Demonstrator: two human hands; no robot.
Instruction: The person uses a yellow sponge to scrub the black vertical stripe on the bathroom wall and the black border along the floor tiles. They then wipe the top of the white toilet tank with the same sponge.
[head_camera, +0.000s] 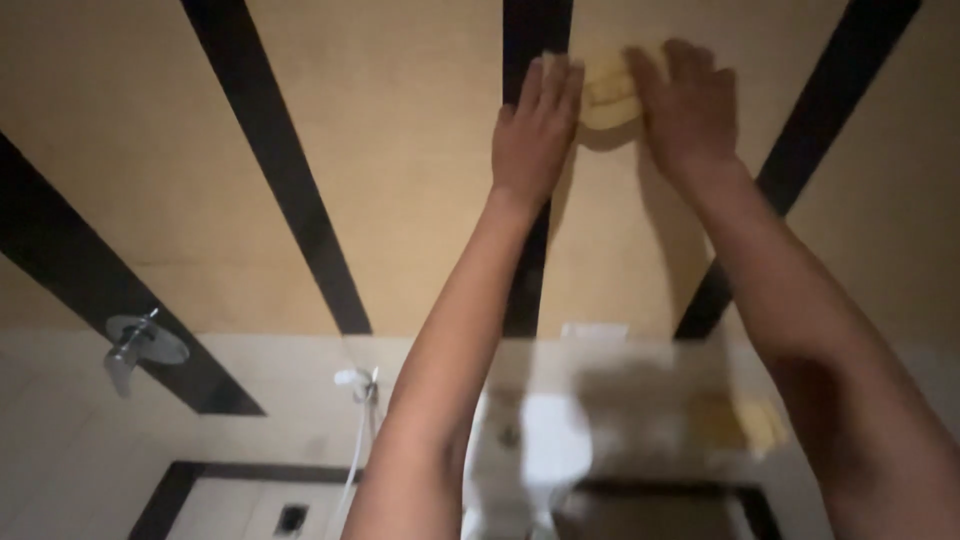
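**Head view: both hands press a yellow sponge to the bathroom wall**

Head camera looks along two bare arms stretched toward a tan tiled wall (400, 150) crossed by dark stripes. The left hand (535, 125) lies flat on the wall, fingers (550, 85) pressed together and extended, their tips touching the edge of a yellow sponge (608, 95). The right hand (690, 105) covers the sponge's other side, fingers (685, 60) slightly spread and curved over it, holding it against the tile just beside the middle dark stripe (535, 30).

Judging from this, the step in hand is wiping the wall, with the sponge held at full reach. Moving on would call for steady pressure through the right palm while sliding the sponge along the tile, the left hand bracing or following.

Lower in the frame, well apart from the hands, sit a chrome wall fitting (135, 345), a white spray hose (355, 440) hanging on the pale lower tiles, and a white toilet (525, 450), blurred. Nothing lies between the hands and the wall; the arms themselves hide part of the area below.
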